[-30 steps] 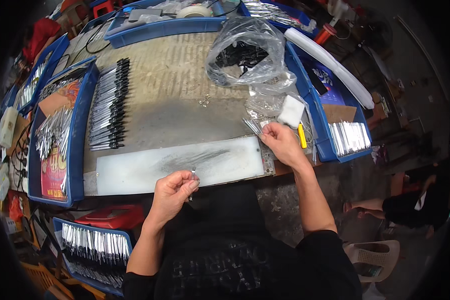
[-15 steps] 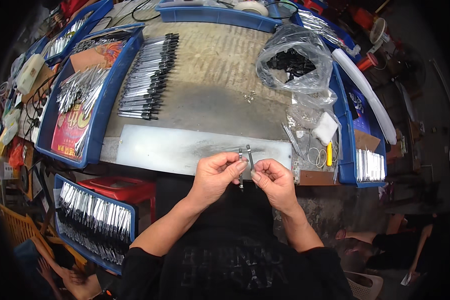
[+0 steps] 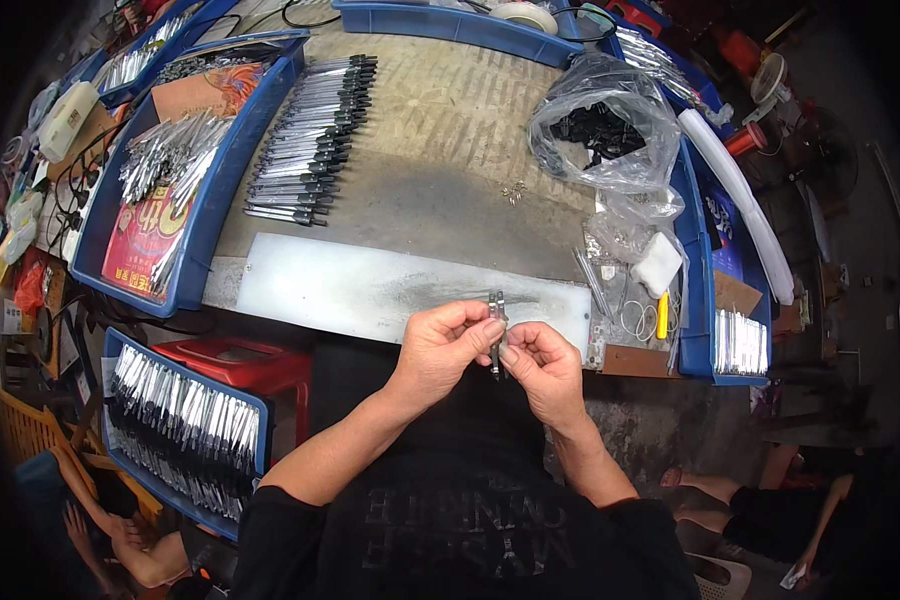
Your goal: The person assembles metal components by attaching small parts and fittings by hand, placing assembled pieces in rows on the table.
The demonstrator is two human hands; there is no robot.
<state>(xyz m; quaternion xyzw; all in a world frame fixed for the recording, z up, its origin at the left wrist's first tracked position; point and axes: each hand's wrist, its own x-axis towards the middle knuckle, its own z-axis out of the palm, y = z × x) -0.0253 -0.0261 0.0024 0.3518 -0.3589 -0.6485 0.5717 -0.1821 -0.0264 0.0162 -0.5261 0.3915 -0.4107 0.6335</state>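
Just over the front edge of the bench, my two hands meet. Between the thumb and fingers of my left hand [image 3: 438, 352] is a slim dark strip with shiny bits [image 3: 493, 300], held upright. My right hand [image 3: 548, 378] pinches a second slim dark strip close beside it. The two strips lie side by side, and I cannot make out whether they are joined. Behind my hands lies a long white board [image 3: 335, 283] with a grey smudge. Farther back, silver-and-black slim rods [image 3: 305, 150] are laid out in a neat column.
At left a blue tray [image 3: 288, 100] holds loose silver rods; a lower blue tray [image 3: 263, 440] is packed with more, beside a red stool [image 3: 225, 362]. On the right are a clear bag of black parts [image 3: 600, 135], a yellow-handled tool [image 3: 662, 315] and another blue tray [image 3: 727, 378]. Other people sit nearby.
The strip in my right hand has come left against the one in my left hand, so both now stand together. The view has shifted slightly.
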